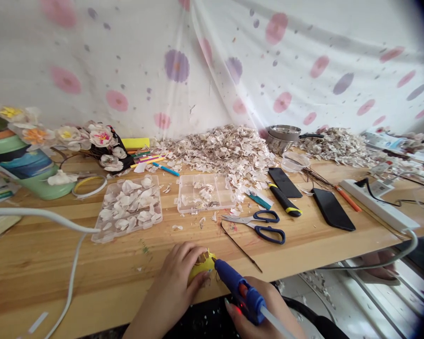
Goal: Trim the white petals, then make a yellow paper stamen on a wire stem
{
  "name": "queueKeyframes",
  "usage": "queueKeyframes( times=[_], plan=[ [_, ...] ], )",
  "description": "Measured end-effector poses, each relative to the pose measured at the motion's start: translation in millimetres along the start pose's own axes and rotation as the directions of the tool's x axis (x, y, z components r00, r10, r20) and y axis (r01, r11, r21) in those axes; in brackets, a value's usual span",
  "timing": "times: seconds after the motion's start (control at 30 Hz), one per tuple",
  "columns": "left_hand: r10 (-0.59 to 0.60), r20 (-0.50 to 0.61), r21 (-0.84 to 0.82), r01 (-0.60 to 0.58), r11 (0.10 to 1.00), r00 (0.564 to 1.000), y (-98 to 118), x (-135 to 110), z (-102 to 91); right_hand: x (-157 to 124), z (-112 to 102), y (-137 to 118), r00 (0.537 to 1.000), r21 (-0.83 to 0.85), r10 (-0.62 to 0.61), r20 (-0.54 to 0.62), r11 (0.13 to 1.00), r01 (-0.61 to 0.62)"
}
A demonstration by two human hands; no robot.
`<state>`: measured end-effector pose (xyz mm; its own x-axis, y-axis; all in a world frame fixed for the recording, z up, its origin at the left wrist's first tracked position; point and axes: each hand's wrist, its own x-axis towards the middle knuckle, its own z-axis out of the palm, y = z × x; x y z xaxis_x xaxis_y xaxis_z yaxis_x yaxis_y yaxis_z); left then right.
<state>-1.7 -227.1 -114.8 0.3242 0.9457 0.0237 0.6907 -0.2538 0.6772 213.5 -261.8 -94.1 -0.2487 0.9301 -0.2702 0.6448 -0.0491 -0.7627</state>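
Near the table's front edge my left hand (182, 270) is closed round a small yellow piece (200, 269) with a fringed or cut edge; its exact kind is partly hidden by my fingers. My right hand (265, 306) grips a blue hot glue gun (238, 287) with a red light glowing on it and a white glue stick in its back end. The gun's dark nozzle points left and meets or nearly meets the yellow piece. Just beyond lie a thin dark twig (240, 247) and scissors with navy handles (268, 228).
Pale petals fill a clear divided box (158, 214); a second box (181, 206) holds fewer. A petal heap (226, 150) lies behind. To the right are a utility knife (284, 200), two phones (334, 209) and a power strip (378, 205). A white cable (72, 278) crosses the left side.
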Motion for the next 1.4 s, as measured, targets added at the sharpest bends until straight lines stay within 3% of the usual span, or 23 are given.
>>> queueKeyframes(
  times=[0.3,0.87,1.4],
  plan=[
    [0.021,-0.060,0.025,-0.020,0.999,0.998,0.4,0.4,1.1,0.2,-1.8,-7.9,1.000,-0.054,0.016,0.016,0.998,-0.015],
    [-0.008,-0.014,0.031,0.008,0.999,1.000,1.2,-0.2,0.9,0.6,-3.4,-10.7,1.000,-0.048,0.002,0.031,0.999,0.000],
    [0.032,-0.084,0.051,-0.028,0.998,0.996,-0.2,-0.4,1.7,-4.4,-7.2,-10.6,0.999,-0.061,0.008,0.051,0.998,-0.005]
  ],
)
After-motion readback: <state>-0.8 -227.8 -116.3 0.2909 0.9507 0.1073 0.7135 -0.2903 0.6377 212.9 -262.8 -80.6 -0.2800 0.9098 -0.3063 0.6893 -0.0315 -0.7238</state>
